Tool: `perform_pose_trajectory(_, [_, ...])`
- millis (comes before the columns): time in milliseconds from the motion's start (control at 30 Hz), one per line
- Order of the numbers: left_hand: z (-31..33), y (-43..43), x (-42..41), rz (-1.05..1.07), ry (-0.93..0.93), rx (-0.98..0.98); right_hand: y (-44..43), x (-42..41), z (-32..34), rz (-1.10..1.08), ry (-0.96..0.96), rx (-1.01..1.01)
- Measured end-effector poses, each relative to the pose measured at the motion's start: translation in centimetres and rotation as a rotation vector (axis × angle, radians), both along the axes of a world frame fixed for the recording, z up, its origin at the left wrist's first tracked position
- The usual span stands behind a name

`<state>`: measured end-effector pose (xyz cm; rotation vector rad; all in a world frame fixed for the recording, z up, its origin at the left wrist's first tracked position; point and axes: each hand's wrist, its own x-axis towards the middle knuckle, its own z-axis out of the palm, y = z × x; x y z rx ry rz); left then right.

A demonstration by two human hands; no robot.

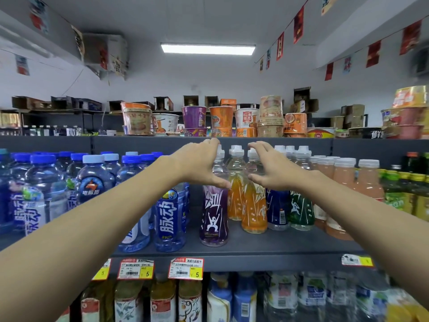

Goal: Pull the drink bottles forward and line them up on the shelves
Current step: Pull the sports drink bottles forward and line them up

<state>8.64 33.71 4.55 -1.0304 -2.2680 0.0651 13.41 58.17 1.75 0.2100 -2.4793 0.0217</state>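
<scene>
The left hand (pixel 197 166) and right hand (pixel 274 169) were held up at the shelf (pixel 278 242), fingers spread apart and curved, nothing clasped. The purple bottle (pixel 213 214) and orange bottle (pixel 254 210) were stood between them, toward the shelf's front.

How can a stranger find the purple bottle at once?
Look at the dark shelf under the row of instant noodle cups. Near its middle, just right of the blue bottles, stands the purple bottle. It alone is purple, bears a white leaping figure, and stands ahead of the orange bottles.
</scene>
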Motion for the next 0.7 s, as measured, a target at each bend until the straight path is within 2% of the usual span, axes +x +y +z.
perform_pose_trajectory(233, [-0.9, 1.0, 0.1, -0.079, -0.135, 0.201, -0.5, -1.1, 0.1, -0.062, -0.009, -0.098])
perform_pose_trajectory(500, [-0.5, 0.2, 0.9, -0.045, -0.117, 0.192, -1.2, -0.2, 0.6, -0.024, 0.014, -0.044])
perform_pose_trajectory(700, [0.0, -0.7, 1.3, -0.012, -0.103, 0.132, -0.7, 0.5, 1.4, -0.049, -0.056, -0.065])
